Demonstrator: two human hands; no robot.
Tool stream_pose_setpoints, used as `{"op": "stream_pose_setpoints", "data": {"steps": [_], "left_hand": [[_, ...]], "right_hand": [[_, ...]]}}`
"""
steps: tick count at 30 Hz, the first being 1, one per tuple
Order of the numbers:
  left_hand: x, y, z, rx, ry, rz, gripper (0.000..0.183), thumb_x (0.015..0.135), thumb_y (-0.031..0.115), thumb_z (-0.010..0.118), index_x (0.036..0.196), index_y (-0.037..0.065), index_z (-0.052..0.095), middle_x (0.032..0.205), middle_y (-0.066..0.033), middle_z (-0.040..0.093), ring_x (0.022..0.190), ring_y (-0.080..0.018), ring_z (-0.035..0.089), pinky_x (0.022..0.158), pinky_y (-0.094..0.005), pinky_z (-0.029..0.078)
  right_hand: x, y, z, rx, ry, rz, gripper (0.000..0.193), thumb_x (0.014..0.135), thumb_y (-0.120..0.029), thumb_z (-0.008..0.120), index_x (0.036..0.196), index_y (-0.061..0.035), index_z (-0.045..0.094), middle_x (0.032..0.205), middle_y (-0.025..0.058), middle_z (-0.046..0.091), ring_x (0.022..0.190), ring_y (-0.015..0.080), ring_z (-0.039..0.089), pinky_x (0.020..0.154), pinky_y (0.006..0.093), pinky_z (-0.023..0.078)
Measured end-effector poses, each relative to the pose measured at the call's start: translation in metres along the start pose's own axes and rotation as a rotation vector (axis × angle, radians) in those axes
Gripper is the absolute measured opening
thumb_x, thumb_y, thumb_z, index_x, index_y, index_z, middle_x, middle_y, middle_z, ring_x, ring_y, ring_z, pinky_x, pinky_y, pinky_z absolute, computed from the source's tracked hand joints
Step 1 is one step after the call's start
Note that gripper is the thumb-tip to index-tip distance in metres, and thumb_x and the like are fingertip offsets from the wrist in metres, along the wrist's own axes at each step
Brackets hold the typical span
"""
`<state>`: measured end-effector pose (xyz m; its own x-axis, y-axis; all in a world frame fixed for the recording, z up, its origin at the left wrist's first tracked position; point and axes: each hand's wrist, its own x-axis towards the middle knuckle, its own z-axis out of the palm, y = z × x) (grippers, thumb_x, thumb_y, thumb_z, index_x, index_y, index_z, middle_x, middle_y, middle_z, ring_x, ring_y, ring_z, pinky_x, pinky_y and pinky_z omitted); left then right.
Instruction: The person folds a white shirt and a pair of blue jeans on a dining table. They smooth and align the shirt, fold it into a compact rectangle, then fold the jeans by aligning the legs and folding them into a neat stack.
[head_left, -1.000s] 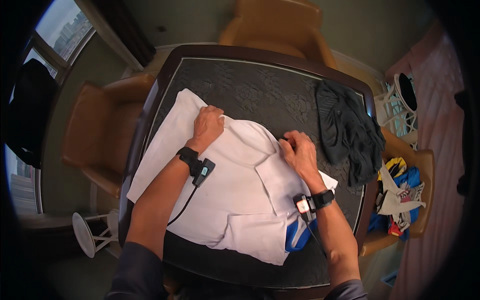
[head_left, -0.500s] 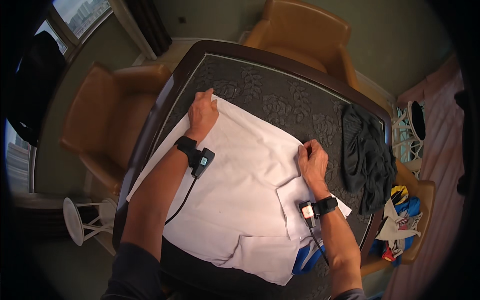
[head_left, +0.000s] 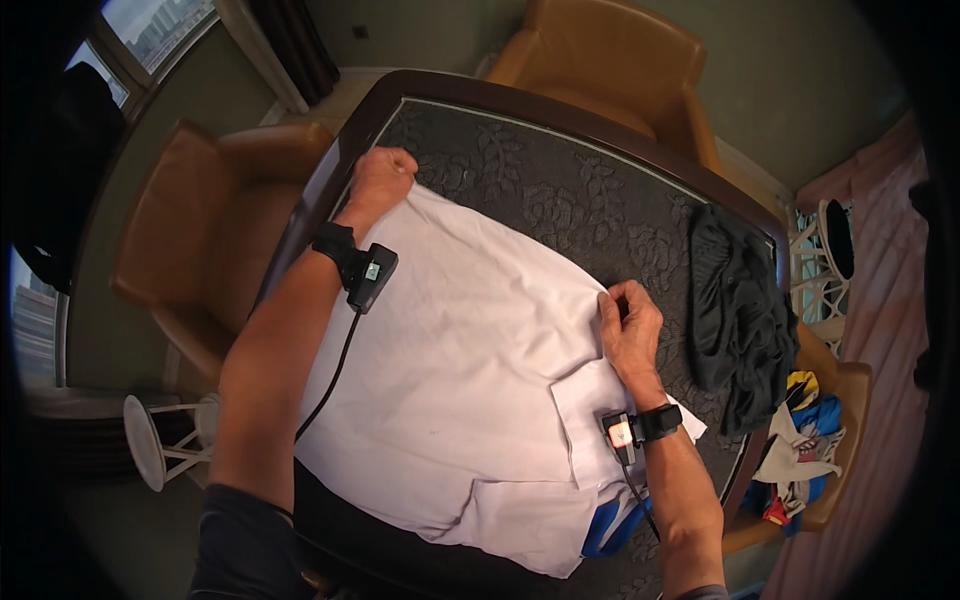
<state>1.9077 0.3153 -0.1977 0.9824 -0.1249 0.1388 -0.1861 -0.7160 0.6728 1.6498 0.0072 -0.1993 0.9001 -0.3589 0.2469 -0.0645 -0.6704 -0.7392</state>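
Fingers (head_left: 402,161) of the left hand (head_left: 381,184) are curled nearly into a fist, closed on the far-left corner of a white garment (head_left: 450,330). Right-hand fingers pinch its far edge farther to the right and nearer the body — thumb and forefinger meet at the cloth, with a small gap showing behind the tips. The right hand (head_left: 633,325) otherwise lies above the desk (head_left: 520,185), whose dark floral-patterned top shows beyond both sets of fingers.

Between the two hands the edge runs in a slanting line, and the garment spreads from there toward the body, lightly creased. Below the right fingers lie a folded white flap and, nearer still, a squarish white piece with a blue patch (head_left: 615,527) beside it.

To the right of the right fingers, well apart from them, a dark crumpled garment (head_left: 740,320) rests near the desk's edge. Farther right, a mixed pile of clothes (head_left: 800,450) — yellow, blue, white and red — sits on a tan chair (head_left: 850,400). Left of the left fingers stands another tan armchair (head_left: 215,240); a third armchair (head_left: 610,70) is beyond the desk, ahead of both hands.
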Motion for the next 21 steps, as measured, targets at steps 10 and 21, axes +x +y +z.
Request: {"op": "stream_pose_setpoints", "data": {"steps": [10,21], "left_hand": [[-0.045,-0.002,0.016,0.182,0.145,0.214,0.035,0.081,0.001,0.064,0.116,0.001,0.067,0.127,-0.0178,0.059,0.118,-0.0373,0.053,0.101,-0.0435,0.044],[-0.112,0.019,0.018,0.212,0.015,0.409,0.037,0.084,0.011,0.070,0.119,0.002,0.067,0.127,-0.0189,0.059,0.120,-0.0364,0.054,0.101,-0.0437,0.044]], "right_hand": [[-0.004,0.005,0.006,-0.276,0.076,-0.162,0.011,0.086,-0.008,0.068,0.093,-0.0033,0.062,0.083,0.0119,0.059,0.082,0.0310,0.056,0.074,0.0425,0.047],[-0.024,-0.017,-0.021,-0.197,0.020,-0.140,0.027,0.086,-0.015,0.070,0.109,-0.0012,0.066,0.096,0.0153,0.063,0.089,0.0328,0.056,0.080,0.0411,0.046]]}}
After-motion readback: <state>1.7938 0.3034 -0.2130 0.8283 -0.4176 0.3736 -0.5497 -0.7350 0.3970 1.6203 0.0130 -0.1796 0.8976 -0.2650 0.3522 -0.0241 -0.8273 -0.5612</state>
